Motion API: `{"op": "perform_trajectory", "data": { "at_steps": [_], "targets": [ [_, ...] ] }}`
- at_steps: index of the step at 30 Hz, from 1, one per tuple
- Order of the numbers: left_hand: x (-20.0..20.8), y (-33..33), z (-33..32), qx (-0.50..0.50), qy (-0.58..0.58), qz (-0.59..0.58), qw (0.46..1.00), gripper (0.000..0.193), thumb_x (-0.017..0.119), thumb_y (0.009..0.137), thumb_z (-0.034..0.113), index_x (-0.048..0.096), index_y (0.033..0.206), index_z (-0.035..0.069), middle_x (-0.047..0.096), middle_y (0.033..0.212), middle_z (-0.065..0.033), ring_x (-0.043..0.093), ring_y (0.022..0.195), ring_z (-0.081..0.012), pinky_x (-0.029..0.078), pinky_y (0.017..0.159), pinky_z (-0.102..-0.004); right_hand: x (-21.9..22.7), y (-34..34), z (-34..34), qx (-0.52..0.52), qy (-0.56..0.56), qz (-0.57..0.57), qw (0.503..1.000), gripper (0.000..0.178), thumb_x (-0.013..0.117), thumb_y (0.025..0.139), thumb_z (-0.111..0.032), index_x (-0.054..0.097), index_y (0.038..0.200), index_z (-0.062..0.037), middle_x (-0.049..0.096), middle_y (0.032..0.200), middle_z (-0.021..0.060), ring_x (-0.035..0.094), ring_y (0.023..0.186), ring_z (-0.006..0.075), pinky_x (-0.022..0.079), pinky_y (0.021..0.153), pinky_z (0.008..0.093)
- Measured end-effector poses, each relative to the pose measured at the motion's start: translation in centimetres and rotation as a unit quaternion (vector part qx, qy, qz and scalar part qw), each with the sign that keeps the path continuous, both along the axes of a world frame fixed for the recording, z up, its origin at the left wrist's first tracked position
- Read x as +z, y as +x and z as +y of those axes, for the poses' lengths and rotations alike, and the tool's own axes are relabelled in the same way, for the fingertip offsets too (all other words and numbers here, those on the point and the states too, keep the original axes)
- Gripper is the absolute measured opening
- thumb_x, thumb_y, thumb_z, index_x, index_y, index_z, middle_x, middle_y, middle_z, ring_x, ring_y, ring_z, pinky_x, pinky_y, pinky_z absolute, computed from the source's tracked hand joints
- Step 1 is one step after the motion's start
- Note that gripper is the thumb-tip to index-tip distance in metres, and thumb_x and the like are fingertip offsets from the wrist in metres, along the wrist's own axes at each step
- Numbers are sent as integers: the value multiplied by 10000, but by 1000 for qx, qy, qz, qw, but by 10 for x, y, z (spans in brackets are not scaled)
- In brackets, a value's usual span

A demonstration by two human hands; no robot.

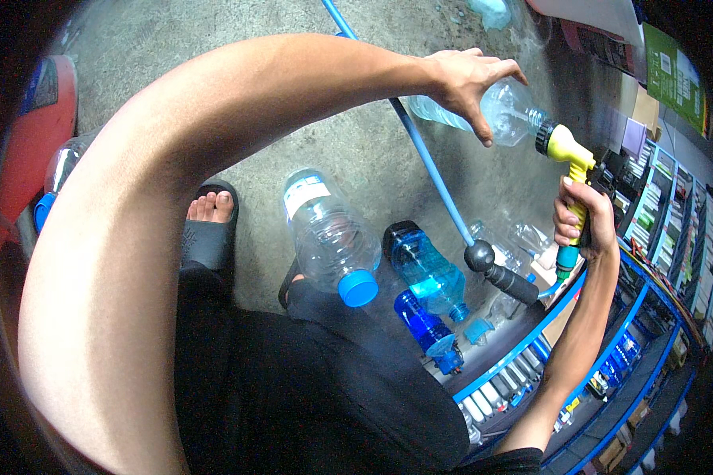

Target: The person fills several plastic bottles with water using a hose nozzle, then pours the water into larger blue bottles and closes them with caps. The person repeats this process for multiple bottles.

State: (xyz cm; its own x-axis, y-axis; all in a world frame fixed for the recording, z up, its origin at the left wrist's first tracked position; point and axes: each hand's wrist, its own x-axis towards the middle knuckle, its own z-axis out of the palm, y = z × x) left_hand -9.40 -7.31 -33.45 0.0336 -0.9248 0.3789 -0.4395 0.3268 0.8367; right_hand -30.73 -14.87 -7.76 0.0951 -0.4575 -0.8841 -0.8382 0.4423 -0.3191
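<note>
My left hand reaches across from the left, its thumb and fingers curved around a clear plastic bottle. The bottle lies sideways in the air, its neck pointing right. In my right hand is a yellow hose spray gun, fingers wrapped around the handle. Its black nozzle ring meets the bottle's mouth or sits right in front of it; I cannot tell which. A green connector shows below the grip. Nearer to me, a large clear bottle with a blue cap is by my knee.
A blue pole with a black ball and grip crosses the middle. Beyond my knee are a teal bottle and a dark blue bottle. Blue-framed shelves line the right. A red object stands left on the concrete floor.
</note>
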Motion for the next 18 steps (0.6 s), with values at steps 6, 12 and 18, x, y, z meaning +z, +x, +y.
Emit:
{"op": "perform_trajectory", "data": {
  "at_steps": [6, 12, 18],
  "targets": [
    [0, 0, 0, 1, -4, 2, 1000, 1144, 962, 579, 593, 483, 1515, 142, 651, 1406, -167, 601, 1275, -422, 479, 1122, -501, -1, -1, -1, 4, -2, 3, 1000, 351, 645, 1030, -386, 513, 807, -149, 396, 572, -28, 353, 423, 98, 331, 423, 306],
    [-1, -1, 0, 3, -5, 1, 1000, 1137, 964, 583, 585, 485, 1516, 145, 651, 1402, -170, 601, 1270, -428, 487, 1112, -507, 0, 0, 0, -1, -2, 8, 1000, 341, 647, 1027, -378, 508, 810, -154, 392, 574, -31, 349, 426, 95, 334, 425, 305],
    [0, 0, 1, 1, -7, 2, 1000, 1134, 964, 584, 584, 487, 1516, 150, 654, 1395, -169, 604, 1262, -428, 492, 1108, -510, 0, 1, 1, 1, -10, 10, 1000, 361, 648, 1022, -370, 478, 781, -161, 396, 573, -30, 354, 429, 95, 346, 427, 307]
  ]
}}
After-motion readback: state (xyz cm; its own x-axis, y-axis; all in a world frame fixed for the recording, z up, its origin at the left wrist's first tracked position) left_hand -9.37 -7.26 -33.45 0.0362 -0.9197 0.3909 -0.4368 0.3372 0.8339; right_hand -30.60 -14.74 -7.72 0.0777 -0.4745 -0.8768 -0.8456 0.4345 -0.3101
